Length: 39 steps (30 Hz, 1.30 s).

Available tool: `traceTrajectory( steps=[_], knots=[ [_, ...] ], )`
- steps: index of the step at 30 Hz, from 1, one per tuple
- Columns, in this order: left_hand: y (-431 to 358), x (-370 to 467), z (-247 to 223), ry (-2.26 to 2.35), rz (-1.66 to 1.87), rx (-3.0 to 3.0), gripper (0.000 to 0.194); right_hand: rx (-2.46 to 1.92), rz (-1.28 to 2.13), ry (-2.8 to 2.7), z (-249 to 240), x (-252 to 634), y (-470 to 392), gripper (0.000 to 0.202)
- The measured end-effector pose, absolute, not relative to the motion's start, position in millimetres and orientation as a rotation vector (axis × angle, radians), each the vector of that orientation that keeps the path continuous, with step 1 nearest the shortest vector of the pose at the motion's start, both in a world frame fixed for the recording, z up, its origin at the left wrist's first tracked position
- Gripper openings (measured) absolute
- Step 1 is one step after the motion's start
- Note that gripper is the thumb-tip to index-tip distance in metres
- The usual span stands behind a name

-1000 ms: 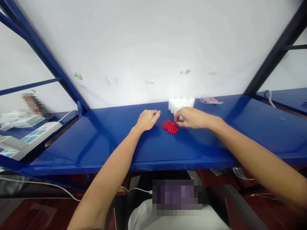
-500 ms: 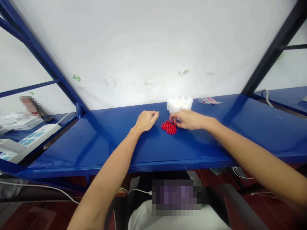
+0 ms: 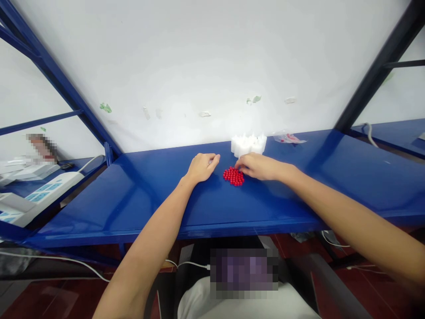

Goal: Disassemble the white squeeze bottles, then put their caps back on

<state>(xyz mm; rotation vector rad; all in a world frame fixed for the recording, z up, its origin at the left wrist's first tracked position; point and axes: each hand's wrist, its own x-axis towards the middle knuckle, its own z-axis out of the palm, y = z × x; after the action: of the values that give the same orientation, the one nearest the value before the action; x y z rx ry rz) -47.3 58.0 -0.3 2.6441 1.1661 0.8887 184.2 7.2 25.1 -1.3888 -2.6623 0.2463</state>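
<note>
Small round red pieces (image 3: 233, 177), like caps or beads, lie in a tight cluster on the blue table (image 3: 139, 190). At the cluster's upper right edge, my right hand (image 3: 254, 165) has its fingertips drawn together on a red piece, which the fingers mostly hide. My left hand (image 3: 202, 167) rests on the table left of the cluster, fingers curled and thumb forward. A pale spot shows inside that grip, too small to name. Just behind my right hand stands a group of white bottles (image 3: 244, 145) with pointed tips.
A clear plastic bag (image 3: 288, 138) with red bits in it lies by the wall, right of the bottles. Blue posts (image 3: 89, 119) frame the table at the left, a dark post (image 3: 365, 75) at the right. A white power strip (image 3: 49, 195) is at far left.
My right hand's fingers, spread over the red pieces before, have drawn closer together at the cluster's edge. The left hand has stayed in place.
</note>
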Motion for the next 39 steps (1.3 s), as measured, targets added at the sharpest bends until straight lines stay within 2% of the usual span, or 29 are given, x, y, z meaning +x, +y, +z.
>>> traceTrajectory(
  steps=[13,19,26,39],
  knots=[
    [57.9,-46.6,-0.1,1.152,0.889,2.647,0.048,-1.373,0.258,-2.653,24.3,187.3,7.3,0.024],
    [58.7,-46.3,-1.0,1.162,0.876,2.645,0.049,-1.356,0.272,-2.643,24.7,188.5,6.4,0.031],
    [58.8,-46.9,-1.2,1.150,0.876,2.654,0.048,-1.318,0.312,-2.674,26.9,185.3,5.2,0.029],
    [59.9,-46.4,-2.2,1.150,0.865,2.660,0.048,-1.403,0.263,-2.573,22.3,187.8,10.2,0.016]
  ],
)
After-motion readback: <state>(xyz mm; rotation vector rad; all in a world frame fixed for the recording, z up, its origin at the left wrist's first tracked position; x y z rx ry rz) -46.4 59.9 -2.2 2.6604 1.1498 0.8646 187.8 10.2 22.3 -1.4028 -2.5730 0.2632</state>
